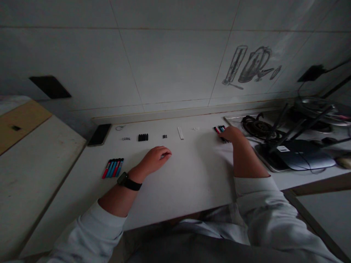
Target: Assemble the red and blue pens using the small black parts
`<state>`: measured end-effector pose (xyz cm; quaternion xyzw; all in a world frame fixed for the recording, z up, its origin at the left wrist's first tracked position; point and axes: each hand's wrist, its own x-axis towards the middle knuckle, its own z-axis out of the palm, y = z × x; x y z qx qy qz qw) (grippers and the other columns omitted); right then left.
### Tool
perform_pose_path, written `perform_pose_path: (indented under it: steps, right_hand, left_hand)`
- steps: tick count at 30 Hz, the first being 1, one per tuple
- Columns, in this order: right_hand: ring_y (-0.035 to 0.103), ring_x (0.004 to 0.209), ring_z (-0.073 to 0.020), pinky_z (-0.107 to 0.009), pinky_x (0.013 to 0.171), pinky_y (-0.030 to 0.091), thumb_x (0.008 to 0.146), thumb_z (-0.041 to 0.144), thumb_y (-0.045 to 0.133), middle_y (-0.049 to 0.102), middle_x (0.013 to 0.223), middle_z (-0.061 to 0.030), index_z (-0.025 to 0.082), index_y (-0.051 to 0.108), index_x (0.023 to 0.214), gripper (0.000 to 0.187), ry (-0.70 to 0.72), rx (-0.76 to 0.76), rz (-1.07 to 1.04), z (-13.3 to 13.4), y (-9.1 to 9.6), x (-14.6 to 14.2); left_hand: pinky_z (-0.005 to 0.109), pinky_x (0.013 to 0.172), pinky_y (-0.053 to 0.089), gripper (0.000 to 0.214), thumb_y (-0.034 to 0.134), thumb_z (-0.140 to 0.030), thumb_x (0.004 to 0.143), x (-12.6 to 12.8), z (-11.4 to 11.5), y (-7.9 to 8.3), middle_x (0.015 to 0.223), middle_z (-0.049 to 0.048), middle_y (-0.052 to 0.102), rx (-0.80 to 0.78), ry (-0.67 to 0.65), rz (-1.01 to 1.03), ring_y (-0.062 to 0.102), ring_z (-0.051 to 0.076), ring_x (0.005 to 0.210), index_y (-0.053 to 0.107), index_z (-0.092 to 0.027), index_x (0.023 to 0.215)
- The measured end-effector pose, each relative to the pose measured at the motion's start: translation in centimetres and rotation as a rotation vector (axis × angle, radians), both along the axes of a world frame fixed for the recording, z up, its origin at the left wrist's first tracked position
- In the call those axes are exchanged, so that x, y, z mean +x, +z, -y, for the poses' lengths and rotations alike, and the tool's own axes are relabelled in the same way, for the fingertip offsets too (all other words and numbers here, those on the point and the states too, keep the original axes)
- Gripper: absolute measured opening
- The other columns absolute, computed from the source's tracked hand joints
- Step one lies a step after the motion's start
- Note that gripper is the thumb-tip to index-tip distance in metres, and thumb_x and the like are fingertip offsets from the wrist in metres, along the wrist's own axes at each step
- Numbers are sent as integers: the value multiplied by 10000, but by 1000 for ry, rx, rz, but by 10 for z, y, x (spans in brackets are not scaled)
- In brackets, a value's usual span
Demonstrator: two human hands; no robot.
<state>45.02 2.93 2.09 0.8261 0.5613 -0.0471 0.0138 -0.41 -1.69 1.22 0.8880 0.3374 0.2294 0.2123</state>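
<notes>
My left hand (155,159) rests on the white tabletop (181,186), its fingers curled together towards the thumb; I see nothing held in it. Farther right, my right hand (230,134) bends down over a group of red, blue and black pens (217,130), its fingertips closed on one of them and hiding part of the group. Left of my left hand lies a row of several red and blue pens with black ends (113,168). Beyond it are short black cylinders (143,137), small springs (126,138), small dark pieces (164,136), thin white rods (180,133) and tiny white pieces (195,128).
A dark phone (99,135) lies at the table's back left, near a thin looped item (120,128). On the right stand a stove burner (259,128) and a black router (304,155) with raised antennas. A tiled wall (175,69) closes off the back.
</notes>
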Motion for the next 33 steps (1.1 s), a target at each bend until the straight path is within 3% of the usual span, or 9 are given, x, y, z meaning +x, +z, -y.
perform_pose_path:
  steps: [6, 19, 33]
  right_hand:
    - [703, 1074, -342, -354, 850, 539, 791, 472, 723, 734, 1135, -257, 54, 759, 1147, 549, -184, 9, 19, 5, 7, -1]
    - [701, 1082, -347, -377, 889, 541, 807, 444, 727, 733, 1126, -268, 42, 766, 1113, 507, -177, 20, 35, 6, 10, -3]
    - [692, 1028, -319, -372, 869, 543, 813, 440, 703, 740, 1027, -220, 64, 766, 1145, 505, -171, 16, 52, 6, 7, 1]
  left_hand:
    - [364, 905, 511, 162, 571, -286, 999, 0, 1, 1, 1007, 45, 734, -2, 7, -1, 656, 198, 957, 716, -215, 1006]
    - [366, 899, 514, 173, 563, -295, 1001, 0, 1, 1, 999, 47, 734, 2, -1, -15, 652, 199, 943, 716, -212, 1008]
    - [364, 894, 519, 150, 580, -274, 992, 1, 1, 3, 995, 44, 732, 8, -10, -8, 654, 193, 939, 717, -214, 991]
